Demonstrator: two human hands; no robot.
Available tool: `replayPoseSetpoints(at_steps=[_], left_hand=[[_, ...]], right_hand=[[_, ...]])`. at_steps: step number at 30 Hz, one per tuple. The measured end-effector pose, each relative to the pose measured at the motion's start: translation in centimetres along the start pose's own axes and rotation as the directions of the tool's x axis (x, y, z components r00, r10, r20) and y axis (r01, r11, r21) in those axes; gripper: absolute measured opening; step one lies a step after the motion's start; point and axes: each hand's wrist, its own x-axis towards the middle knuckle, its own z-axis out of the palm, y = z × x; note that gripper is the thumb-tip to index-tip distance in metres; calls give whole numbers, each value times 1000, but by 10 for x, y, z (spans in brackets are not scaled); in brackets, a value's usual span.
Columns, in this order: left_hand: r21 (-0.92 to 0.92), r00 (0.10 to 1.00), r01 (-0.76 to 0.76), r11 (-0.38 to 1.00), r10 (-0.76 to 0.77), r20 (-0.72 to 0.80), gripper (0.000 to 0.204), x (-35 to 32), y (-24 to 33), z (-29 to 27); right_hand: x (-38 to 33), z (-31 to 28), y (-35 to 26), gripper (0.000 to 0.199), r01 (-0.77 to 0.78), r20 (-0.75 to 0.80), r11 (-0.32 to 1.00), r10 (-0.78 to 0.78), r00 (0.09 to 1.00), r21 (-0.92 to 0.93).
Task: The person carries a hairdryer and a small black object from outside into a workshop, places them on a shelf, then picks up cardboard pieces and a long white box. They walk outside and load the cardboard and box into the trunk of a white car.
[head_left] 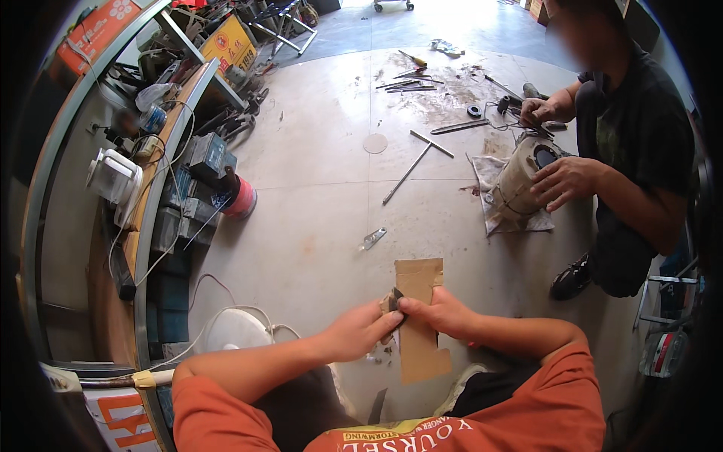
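A long strip of brown cardboard is held upright in front of me, its edge notched near the lower right. My right hand grips the strip's right side, thumb across the front and fingers behind it. At the strip's left edge, my left hand is closed on a small dark flat piece; its kind is hard to make out. Both thumbs come close together there, and the right thumb's tip reaches that piece. A bit of brown material also shows by the left fingers, which are partly hidden.
At the right a person crouches over a beige cylindrical housing on a cloth. A T-handled wrench and a small metal tool lie on the floor. Cluttered shelving runs along the left; a pink-red tub stands beside it.
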Motion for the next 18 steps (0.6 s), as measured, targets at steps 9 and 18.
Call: replayPoseSetpoints(at_steps=[9,18], left_hand=[[-86,997,41,995,-36,68,25,-10,0,5],[-234,984,179,956,-168,65,31,-15,21,15]], right_hand=[[-3,11,-1,42,16,-26,1000,-16,1000,-10],[-12,22,-12,40,129,-76,990,-125,989,50]])
